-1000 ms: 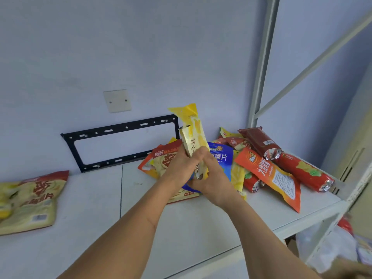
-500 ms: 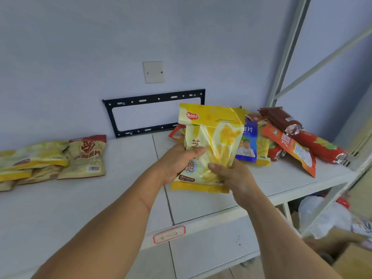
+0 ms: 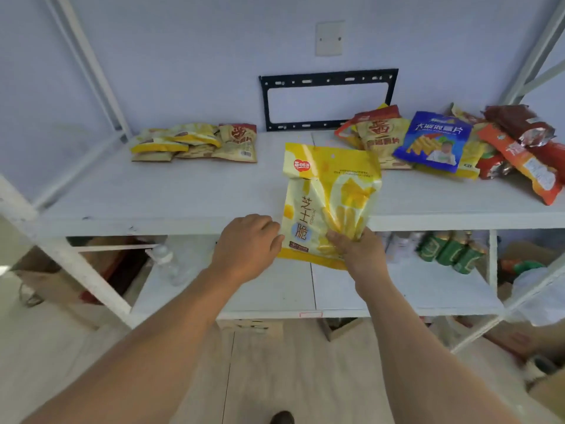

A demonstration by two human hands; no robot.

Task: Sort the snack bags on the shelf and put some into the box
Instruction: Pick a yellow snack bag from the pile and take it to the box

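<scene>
White shelf (image 3: 189,194) against pale wall (image 3: 189,56).

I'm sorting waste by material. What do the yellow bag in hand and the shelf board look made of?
Yellow bag: glossy plastic film, judging by its sheen and creases. Shelf board: matte white painted or laminated panel, scuffed at the front edge; the core can't be told.

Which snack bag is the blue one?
The blue bag lies in the right-hand pile on the top shelf, just behind the yellow bag in the right hand. Every other bag is yellow, orange, red or brown.
</scene>
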